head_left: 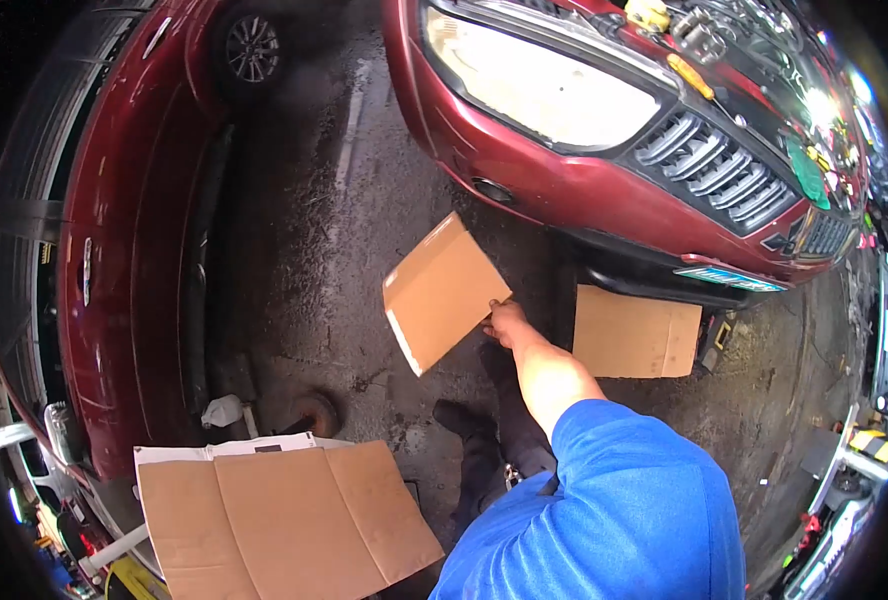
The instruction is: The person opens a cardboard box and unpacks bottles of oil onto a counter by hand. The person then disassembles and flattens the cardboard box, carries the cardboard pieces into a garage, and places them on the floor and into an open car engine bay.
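Note:
My right hand is stretched forward from a blue sleeve and pinches the right corner of a flat brown cardboard sheet. The sheet is held tilted over the dark, wet-looking floor, with a white strip along its lower left edge. My left hand is out of sight. Under the front bumper of a red car, just right of my hand, another cardboard piece lies on the floor. A larger creased cardboard sheet with a white upper edge is at the lower left.
A second dark red vehicle stands along the left. In the right car's front end, a yellow-handled tool lies above the grille. A round rusty part and a whitish object sit on the floor near my feet.

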